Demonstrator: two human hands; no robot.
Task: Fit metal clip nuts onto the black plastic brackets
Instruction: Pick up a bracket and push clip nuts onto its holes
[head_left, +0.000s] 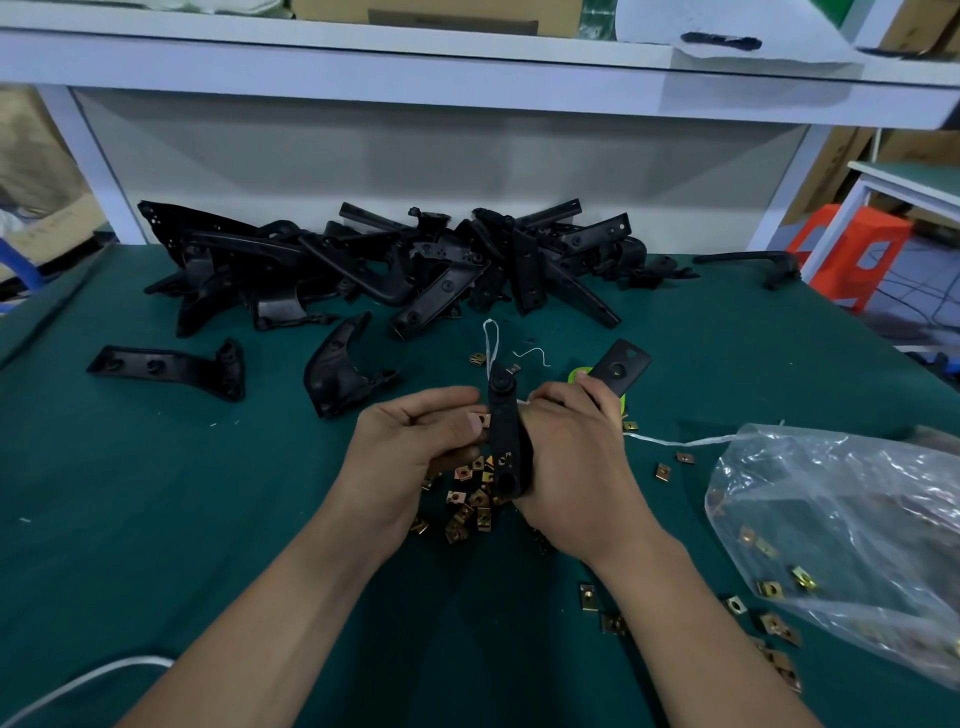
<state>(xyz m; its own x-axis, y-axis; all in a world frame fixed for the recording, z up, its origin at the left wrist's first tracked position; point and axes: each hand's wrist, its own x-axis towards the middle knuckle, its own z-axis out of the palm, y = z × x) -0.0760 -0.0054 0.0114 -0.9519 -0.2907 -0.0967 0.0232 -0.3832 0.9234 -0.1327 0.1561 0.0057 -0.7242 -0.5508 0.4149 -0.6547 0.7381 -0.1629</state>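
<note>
Hands (415, 447) (566, 457) grip a bracket (506, 441) above scattered clip nuts (467, 506), bracket pile (395, 260) behind.

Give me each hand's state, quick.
Left hand: closed, pinching a clip nut.
Right hand: closed, holding a black bracket.

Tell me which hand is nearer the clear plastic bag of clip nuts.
Right. The right hand, gripping the black bracket, sits just left of the plastic bag; the left hand is farther away, beyond the bracket.
</note>
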